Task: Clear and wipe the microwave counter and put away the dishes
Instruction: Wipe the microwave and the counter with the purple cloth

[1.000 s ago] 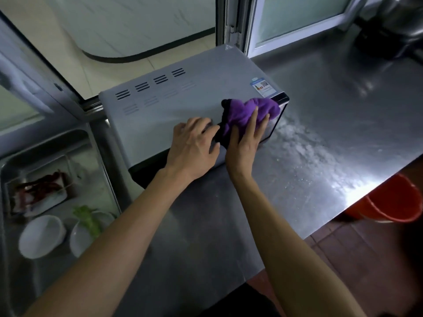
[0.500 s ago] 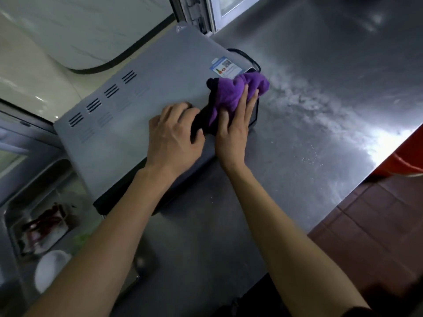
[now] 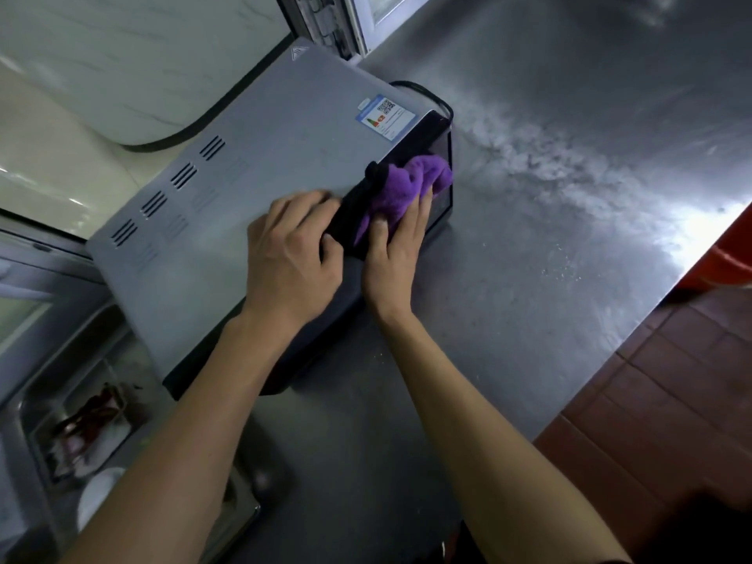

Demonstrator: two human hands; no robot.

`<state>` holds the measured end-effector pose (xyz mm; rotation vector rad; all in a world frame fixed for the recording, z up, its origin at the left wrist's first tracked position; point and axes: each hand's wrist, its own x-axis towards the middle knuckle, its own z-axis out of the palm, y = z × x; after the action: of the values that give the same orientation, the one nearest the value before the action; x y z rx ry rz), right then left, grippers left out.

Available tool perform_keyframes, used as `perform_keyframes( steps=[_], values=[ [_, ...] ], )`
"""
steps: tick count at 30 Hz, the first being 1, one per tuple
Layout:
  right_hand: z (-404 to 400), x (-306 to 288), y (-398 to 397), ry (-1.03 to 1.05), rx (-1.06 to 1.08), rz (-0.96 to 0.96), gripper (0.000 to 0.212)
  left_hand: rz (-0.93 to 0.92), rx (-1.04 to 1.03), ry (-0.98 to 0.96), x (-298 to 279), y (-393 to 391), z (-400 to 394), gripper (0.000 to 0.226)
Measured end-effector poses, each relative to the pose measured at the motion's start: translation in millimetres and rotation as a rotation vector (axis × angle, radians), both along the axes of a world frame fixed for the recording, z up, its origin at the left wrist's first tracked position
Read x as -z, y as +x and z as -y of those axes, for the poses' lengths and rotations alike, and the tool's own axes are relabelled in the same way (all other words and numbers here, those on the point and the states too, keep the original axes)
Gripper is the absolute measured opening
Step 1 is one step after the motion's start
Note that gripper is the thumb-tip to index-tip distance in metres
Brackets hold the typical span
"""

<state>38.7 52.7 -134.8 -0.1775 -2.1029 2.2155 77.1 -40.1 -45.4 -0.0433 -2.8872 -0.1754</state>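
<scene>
A grey microwave with a black front stands on the steel counter. My left hand rests flat on its top near the front edge, with the thumb over the edge. My right hand presses a purple cloth against the black front panel, fingers straight over the cloth. A white bowl and a dish with red food lie in the sink at lower left, partly hidden by my left arm.
A black power cord curls behind the microwave's right end. White smears and crumbs streak the counter to the right. A red bucket shows past the counter's right edge above a red tiled floor. A window frame stands behind.
My right hand has slid the purple cloth from the microwave's top corner down onto the black front. The camera has tilted and moved closer. My left hand stays on the top.
</scene>
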Motion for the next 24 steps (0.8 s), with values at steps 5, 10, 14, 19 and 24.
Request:
perform_keyframes(
  steps=[5,10,14,19,24],
  values=[
    [25.7,20.7,46.7,0.001,-0.048,0.037,0.068,0.044,0.062,-0.033,-0.4,5.2,11.8,0.054],
    [52.2,22.1,86.2,0.0,-0.068,0.083,0.07,0.034,0.101,-0.008,2.0,26.0,34.0,0.049],
    [72.7,19.0,118.0,0.019,-0.086,0.066,0.07,0.017,0.098,-0.026,0.9,58.7,55.5,0.047],
    [98.6,14.1,158.2,0.04,-0.087,0.041,0.069,0.026,0.092,-0.002,-0.5,90.6,77.1,0.049],
    [122.2,12.3,194.7,0.074,-0.107,-0.026,0.066,0.006,0.094,0.091,-1.9,120.0,98.7,0.051]
  ],
)
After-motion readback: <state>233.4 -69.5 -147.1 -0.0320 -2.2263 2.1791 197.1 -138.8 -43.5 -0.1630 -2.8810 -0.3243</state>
